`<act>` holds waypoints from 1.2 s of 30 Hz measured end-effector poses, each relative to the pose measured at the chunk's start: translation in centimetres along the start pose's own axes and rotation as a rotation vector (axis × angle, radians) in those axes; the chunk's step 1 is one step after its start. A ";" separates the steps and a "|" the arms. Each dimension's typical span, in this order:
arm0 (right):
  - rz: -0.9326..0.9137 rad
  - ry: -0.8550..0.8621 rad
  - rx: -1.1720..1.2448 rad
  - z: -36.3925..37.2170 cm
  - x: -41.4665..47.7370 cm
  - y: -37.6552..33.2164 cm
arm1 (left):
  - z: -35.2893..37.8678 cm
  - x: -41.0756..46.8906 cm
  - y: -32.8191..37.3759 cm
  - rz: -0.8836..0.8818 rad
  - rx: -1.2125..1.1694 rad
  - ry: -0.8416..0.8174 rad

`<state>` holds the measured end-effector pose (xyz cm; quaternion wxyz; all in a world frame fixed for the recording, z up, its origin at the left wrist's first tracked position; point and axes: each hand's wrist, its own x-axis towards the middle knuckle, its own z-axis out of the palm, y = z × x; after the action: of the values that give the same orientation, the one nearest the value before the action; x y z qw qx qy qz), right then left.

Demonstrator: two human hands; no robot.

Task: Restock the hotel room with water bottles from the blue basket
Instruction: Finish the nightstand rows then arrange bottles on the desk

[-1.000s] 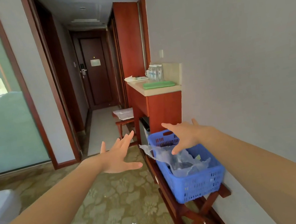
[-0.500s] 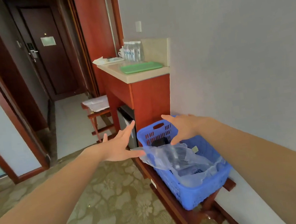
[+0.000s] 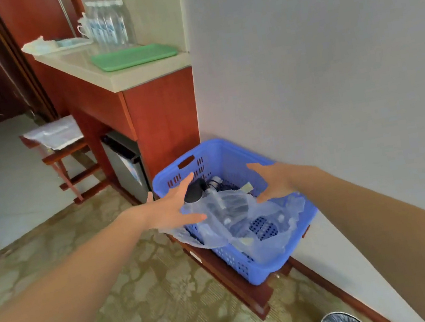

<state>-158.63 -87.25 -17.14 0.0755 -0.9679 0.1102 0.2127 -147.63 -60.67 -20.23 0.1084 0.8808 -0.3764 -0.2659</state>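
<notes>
Lower centre of the frame: a blue basket (image 3: 234,261) of perforated plastic, with slotted handles, sits on a low wooden stand (image 3: 239,289) against the grey wall. Crumpled clear plastic wrap (image 3: 241,211) spills over its near-left rim, and the bottle shapes beneath are blurred. The left hand (image 3: 174,208) and right hand (image 3: 275,181) hover over the basket with fingers spread, gripping nothing. At upper left, water bottles (image 3: 108,24) stand on the counter behind a green tray (image 3: 132,57).
</notes>
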 end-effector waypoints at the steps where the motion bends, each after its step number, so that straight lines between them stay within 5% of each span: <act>1: 0.016 -0.012 0.015 0.1 0.8 0.6 | 0.0 1.3 -0.1 0.021 0.015 -0.006; 24: 0.324 -0.206 0.294 6.4 20.9 13.9 | 0.4 34.5 -5.9 0.114 0.136 -0.392; 36: 0.378 -0.283 0.406 12.8 29.0 13.6 | 2.3 44.4 -8.8 0.217 0.199 -0.584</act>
<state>-141.40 -103.19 -42.37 0.2408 -0.8562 0.3169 0.3294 -118.08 -86.57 -42.79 -0.0632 0.7285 -0.5073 -0.4561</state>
